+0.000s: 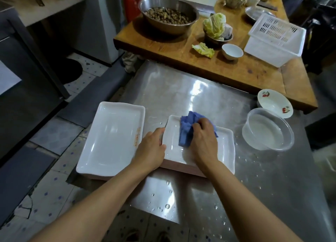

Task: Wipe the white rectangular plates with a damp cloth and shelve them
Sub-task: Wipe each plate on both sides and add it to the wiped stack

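Steel tabletop (pixel 200 89) carries everything, wet with droplets along its near edge. Against its far edge butts a wooden table (pixel 163 49) holding a steel bowl (pixel 168 14) of nuts and a white plastic basket (pixel 276 40). At the steel top's left edge sits a white rectangular plate (pixel 112 138), overhanging slightly. Just beside it, mid-top, lies a second plate (pixel 225 147) on a stack. Near the right edge stands a clear tub (pixel 269 129) of water, a cherry-printed bowl (pixel 274 103) behind it. The left hand (pixel 151 150) grips the second plate's left rim, fingers curled under. The right hand (pixel 204 138) presses a blue cloth (pixel 187 130) onto that plate, fingers bunched around it.
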Demonstrator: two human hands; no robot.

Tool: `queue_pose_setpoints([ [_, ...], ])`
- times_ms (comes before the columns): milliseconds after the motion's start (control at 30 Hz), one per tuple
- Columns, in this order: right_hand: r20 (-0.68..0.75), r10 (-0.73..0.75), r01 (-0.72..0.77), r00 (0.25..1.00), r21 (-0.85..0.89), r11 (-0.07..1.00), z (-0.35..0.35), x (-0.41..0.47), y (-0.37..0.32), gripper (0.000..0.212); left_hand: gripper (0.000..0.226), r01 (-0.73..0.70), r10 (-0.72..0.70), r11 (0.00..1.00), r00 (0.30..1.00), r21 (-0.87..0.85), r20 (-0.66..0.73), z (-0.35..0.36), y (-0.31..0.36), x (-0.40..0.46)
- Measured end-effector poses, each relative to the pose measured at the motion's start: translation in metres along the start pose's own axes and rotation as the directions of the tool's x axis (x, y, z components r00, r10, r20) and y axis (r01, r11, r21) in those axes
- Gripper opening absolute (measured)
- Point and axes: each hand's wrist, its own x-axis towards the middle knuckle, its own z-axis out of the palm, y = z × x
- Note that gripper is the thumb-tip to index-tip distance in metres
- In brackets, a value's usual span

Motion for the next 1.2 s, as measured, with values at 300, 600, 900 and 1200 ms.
queue_pose_setpoints([
  [300, 0.095, -0.224, 0.187, 0.970, 0.296, 0.937, -0.001, -0.004, -0.038, 0.035, 0.039, -0.003, 0.002, 1.000, 0.999, 0.022, 0.041, -0.002, 0.000, -0.002],
  [600, 0.222, -0.313, 0.223, 0.923, 0.353, 0.909, -0.014, -0.051, -0.027, 0.016, 0.050, 0.144, -0.087, 0.927, 0.980, -0.346, 0.177, -0.017, 0.007, 0.000],
  [900, 0.136, -0.315, 0.263, 0.939, 0.307, 0.915, -0.021, -0.073, -0.016, 0.021, 0.047, 0.093, -0.096, 0.992, 0.995, 0.086, 0.027, -0.003, 0.012, 0.006],
  [1200, 0.103, -0.039, 0.022, 0.994, 0.158, 0.987, -0.040, -0.074, 0.057, 0.015, 0.047, -0.003, 0.000, 0.988, 1.000, 0.157, 0.018, -0.003, 0.015, 0.005],
])
